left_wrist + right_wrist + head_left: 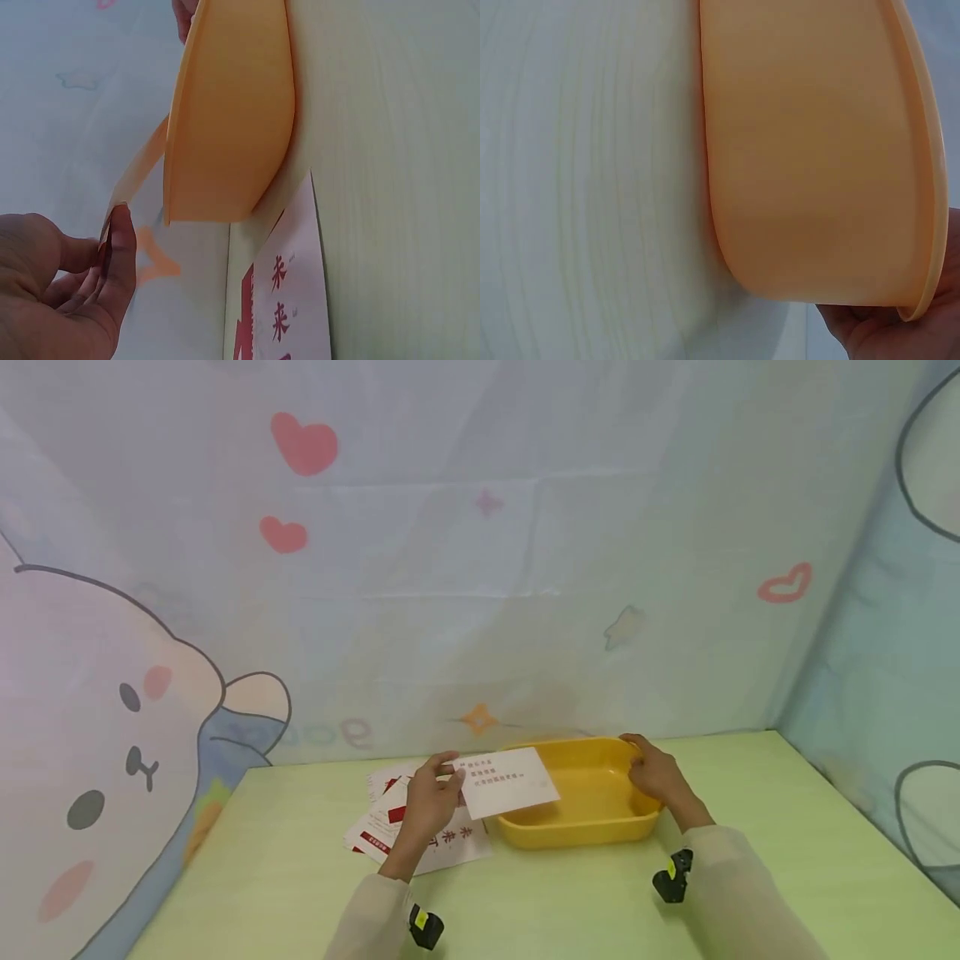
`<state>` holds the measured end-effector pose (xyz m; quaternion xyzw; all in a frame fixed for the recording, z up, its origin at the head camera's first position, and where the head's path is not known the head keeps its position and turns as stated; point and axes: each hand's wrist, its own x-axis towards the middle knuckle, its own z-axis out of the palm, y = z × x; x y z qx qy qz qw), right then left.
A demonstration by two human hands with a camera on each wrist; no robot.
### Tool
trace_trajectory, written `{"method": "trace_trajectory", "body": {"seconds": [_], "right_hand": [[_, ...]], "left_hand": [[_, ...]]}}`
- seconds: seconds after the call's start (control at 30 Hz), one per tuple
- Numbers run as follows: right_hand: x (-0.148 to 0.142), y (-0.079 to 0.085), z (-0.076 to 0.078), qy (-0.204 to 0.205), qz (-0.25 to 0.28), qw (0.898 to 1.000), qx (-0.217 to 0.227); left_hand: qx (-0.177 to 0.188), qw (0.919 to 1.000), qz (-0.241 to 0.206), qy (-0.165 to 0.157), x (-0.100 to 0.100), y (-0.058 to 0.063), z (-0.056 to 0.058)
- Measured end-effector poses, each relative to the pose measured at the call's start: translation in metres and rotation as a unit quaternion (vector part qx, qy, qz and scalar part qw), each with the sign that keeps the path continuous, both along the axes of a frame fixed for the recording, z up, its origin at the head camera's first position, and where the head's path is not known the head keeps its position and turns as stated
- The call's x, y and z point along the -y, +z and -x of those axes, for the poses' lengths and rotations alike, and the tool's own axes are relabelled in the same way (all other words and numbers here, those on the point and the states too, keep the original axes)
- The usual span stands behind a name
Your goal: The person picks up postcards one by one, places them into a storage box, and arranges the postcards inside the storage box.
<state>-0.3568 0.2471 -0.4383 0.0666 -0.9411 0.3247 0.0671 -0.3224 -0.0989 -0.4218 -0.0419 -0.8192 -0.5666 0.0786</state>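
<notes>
My left hand (432,802) pinches a white card (506,781) with lines of print by its left edge, thumb against fingers. In the left wrist view the card (139,169) slants up, its far end behind the rim of a yellow plastic basin (232,112). From the head view, it overlaps the left end of the basin (577,837). My right hand (658,777) grips the basin's right end at the rim; in the right wrist view that hand (900,334) is partly hidden by the basin wall. The basin stands on the table.
Several printed cards (457,853), white with red, lie overlapping on the table left of the basin, partly under my left forearm. The pale green table (555,910) ends at a cartoon-printed cloth (465,610) behind. Another cloth side (885,710) closes the right.
</notes>
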Motion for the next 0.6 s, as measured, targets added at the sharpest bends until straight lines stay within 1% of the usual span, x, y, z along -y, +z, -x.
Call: {"method": "trace_trajectory", "body": {"seconds": [0.1, 0.23, 0.37, 0.47, 0.6], "right_hand": [[0.004, 0.001, 0.002, -0.006, 0.0, 1.0, 0.005], [0.008, 0.004, 0.006, -0.021, -0.014, 1.0, 0.009], [0.005, 0.007, 0.007, -0.032, -0.031, 0.999, 0.007], [0.001, 0.006, 0.007, -0.031, -0.032, 0.999, 0.01], [0.005, 0.003, 0.006, -0.035, -0.033, 0.999, 0.014]], "left_hand": [[-0.004, 0.9999, 0.01, 0.0, -0.002, 0.001, 0.002], [-0.019, 0.999, 0.039, -0.007, -0.007, 0.005, 0.009], [-0.022, 0.9978, 0.052, -0.033, -0.016, 0.008, 0.017], [-0.017, 0.9974, 0.049, -0.049, -0.026, 0.008, 0.023], [-0.015, 0.9965, 0.058, -0.059, -0.032, 0.005, 0.027]]}}
